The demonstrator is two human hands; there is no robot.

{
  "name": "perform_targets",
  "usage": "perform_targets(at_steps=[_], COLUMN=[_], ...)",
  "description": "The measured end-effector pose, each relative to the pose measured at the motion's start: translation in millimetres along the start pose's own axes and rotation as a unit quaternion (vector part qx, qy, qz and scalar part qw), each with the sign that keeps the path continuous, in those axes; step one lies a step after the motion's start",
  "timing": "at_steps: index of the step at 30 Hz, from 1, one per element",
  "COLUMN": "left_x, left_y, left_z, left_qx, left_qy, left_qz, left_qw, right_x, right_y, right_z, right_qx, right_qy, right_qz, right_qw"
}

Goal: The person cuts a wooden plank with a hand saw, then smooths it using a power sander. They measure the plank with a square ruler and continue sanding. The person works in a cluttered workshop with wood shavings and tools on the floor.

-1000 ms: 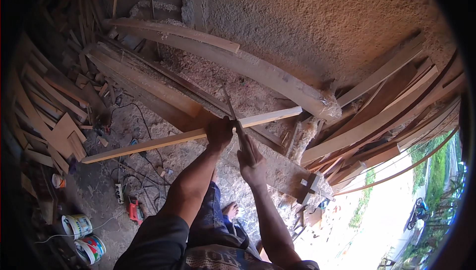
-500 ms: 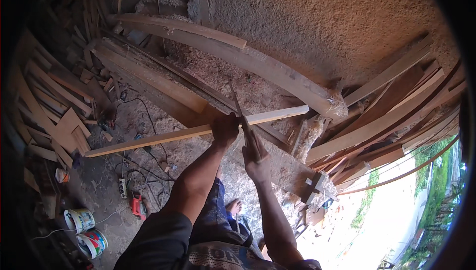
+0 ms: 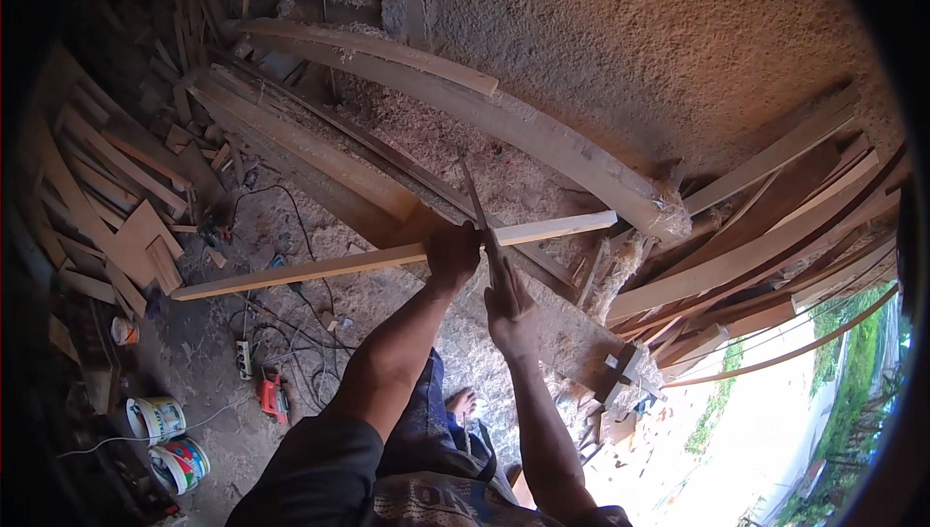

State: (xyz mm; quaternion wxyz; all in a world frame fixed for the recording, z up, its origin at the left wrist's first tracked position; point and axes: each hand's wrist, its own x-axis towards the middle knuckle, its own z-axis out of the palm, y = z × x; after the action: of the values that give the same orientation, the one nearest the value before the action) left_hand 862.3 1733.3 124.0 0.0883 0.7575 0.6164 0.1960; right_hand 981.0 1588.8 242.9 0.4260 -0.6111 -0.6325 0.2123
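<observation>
A long, pale wooden strip (image 3: 310, 273) lies slantwise across a heavy timber workbench (image 3: 572, 338), both ends sticking out past it. My left hand (image 3: 453, 254) is closed round the strip near its middle. Just right of those fingers, a handsaw (image 3: 479, 209) crosses the strip, its narrow blade pointing away from me. My right hand (image 3: 511, 316) grips the saw at its near end; the handle is mostly hidden by the fingers. I cannot tell how deep the teeth sit in the wood.
A thick curved beam (image 3: 581, 154) runs behind the bench, before a rough wall. Boards (image 3: 736, 246) lean at right; offcuts (image 3: 140, 246) pile up at left. On the floor are a red power tool (image 3: 273, 394), cables, a power strip (image 3: 243, 360) and two buckets (image 3: 158, 420).
The whole view has shifted slightly, moving the scene a little to the right. Both hands keep their hold on the strip and the saw, with the blade still across the strip.
</observation>
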Motion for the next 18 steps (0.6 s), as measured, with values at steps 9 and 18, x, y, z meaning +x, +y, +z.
perform_targets(at_steps=[9, 18], left_x=[-10.1, -9.0], left_y=[-5.3, -0.4], left_z=[-29.1, -23.7], left_qx=[-0.084, -0.025], left_qy=[0.07, -0.008], left_qz=[-0.029, -0.035], left_qw=[0.994, 0.999], right_x=[-183.6, -3.5], right_y=[-90.7, 4.3], right_z=[-118.0, 5.1], right_qx=[-0.089, 0.044], right_qy=[-0.131, -0.029], right_qz=[0.119, 0.037], right_qw=[0.98, 0.998])
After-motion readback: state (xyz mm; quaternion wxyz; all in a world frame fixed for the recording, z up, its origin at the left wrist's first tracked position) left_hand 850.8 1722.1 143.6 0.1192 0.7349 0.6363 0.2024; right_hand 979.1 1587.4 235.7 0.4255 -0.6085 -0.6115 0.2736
